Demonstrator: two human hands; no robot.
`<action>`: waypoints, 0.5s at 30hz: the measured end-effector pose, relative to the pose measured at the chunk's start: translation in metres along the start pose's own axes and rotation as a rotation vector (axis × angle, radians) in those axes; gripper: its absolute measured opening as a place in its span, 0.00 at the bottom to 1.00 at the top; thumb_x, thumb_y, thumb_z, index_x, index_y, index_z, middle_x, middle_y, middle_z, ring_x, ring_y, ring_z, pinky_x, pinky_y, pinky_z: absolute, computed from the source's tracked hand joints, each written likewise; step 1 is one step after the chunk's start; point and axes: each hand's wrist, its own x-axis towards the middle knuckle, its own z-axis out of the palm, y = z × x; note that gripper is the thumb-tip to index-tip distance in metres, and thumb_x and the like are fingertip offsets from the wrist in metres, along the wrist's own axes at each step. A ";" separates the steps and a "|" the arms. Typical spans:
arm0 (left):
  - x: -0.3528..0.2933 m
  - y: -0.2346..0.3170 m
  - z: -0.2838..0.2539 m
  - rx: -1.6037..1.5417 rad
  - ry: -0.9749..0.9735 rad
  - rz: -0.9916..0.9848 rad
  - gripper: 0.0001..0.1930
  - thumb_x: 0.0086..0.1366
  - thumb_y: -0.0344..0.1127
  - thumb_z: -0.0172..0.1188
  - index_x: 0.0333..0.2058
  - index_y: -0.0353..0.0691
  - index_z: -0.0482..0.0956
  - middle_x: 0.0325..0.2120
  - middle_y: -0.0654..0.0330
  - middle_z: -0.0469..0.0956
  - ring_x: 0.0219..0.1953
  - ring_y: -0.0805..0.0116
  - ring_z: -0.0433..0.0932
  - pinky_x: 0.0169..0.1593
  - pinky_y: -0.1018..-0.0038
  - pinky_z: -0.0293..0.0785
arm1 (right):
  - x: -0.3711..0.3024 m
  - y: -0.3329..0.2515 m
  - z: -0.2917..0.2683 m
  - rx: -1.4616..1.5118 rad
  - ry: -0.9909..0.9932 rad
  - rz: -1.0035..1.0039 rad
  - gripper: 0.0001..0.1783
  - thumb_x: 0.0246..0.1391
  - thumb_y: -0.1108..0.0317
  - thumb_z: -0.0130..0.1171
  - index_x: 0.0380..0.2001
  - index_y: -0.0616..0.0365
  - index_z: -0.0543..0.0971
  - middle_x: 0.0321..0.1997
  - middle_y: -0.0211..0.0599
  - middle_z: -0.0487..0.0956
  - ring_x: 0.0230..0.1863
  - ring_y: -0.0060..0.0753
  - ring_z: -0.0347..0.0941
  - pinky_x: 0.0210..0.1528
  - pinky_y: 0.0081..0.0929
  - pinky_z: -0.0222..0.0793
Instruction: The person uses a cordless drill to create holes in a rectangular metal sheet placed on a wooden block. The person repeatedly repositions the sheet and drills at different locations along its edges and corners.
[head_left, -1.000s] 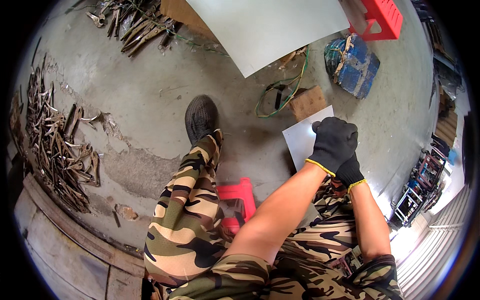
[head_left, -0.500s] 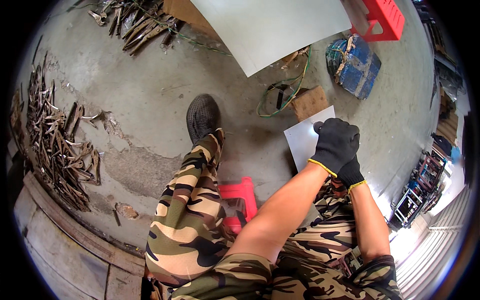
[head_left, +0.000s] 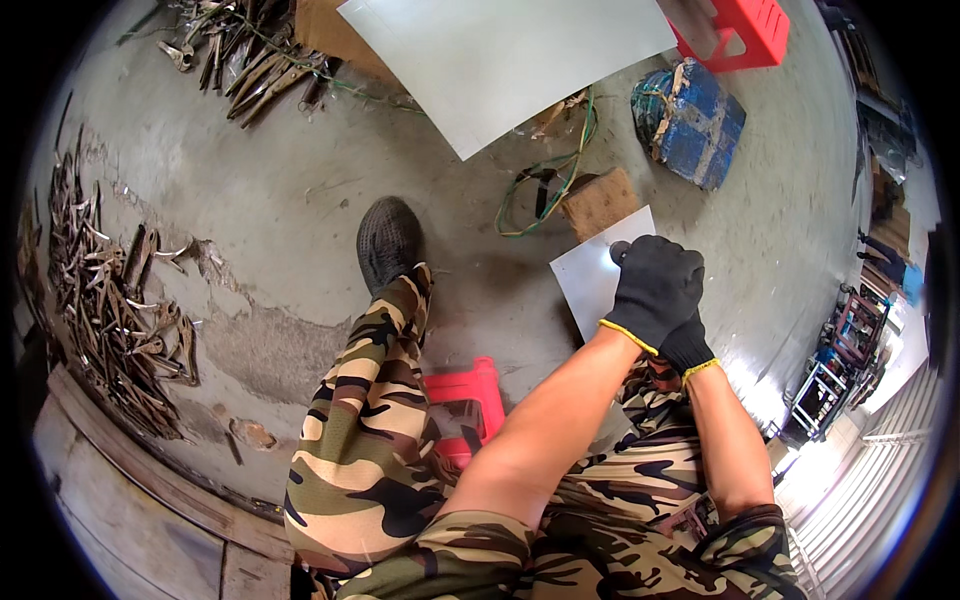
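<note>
My left hand (head_left: 655,285), in a black knit glove with a yellow cuff, is closed in a fist over a small pale flat sheet (head_left: 580,275). A dark rounded tip (head_left: 619,252) juts from its left side beside a bright spot on the sheet; whether it is a thumb or a held thing I cannot make out. Below and partly behind it is my right hand (head_left: 688,345), gloved the same way, its fingers hidden. The sheet's upper edge lies against a brown block (head_left: 600,204) on the floor.
A large pale sheet (head_left: 510,70) spreads ahead, near a red stool (head_left: 752,35) and a blue taped bundle (head_left: 700,125). Another red stool (head_left: 485,400) is between my legs. Green-yellow wire (head_left: 540,222) loops by the block. Rusty plier-like tools (head_left: 120,310) lie heaped at left.
The whole view has shifted slightly, moving the scene a little to the left. My hands keep nearly the same place on the small sheet.
</note>
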 end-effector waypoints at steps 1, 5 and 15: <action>-0.001 0.000 0.000 -0.010 0.002 0.002 0.05 0.52 0.38 0.63 0.20 0.48 0.82 0.16 0.60 0.77 0.26 0.55 0.78 0.31 0.55 0.66 | 0.000 0.001 0.000 0.004 -0.008 0.003 0.23 0.60 0.48 0.59 0.51 0.49 0.77 0.60 0.47 0.80 0.60 0.57 0.76 0.53 0.69 0.68; -0.001 -0.001 0.001 -0.038 -0.005 0.014 0.05 0.52 0.38 0.63 0.20 0.48 0.82 0.16 0.59 0.76 0.26 0.55 0.78 0.31 0.55 0.66 | -0.003 0.004 0.003 0.030 -0.001 0.010 0.23 0.59 0.49 0.60 0.51 0.51 0.77 0.58 0.47 0.80 0.58 0.56 0.77 0.52 0.65 0.69; -0.002 0.001 -0.001 -0.025 -0.004 0.039 0.04 0.51 0.38 0.63 0.21 0.47 0.82 0.16 0.59 0.76 0.25 0.54 0.78 0.32 0.56 0.68 | -0.007 0.009 0.019 0.121 0.012 0.027 0.22 0.57 0.53 0.62 0.50 0.54 0.79 0.54 0.47 0.82 0.54 0.52 0.79 0.51 0.57 0.71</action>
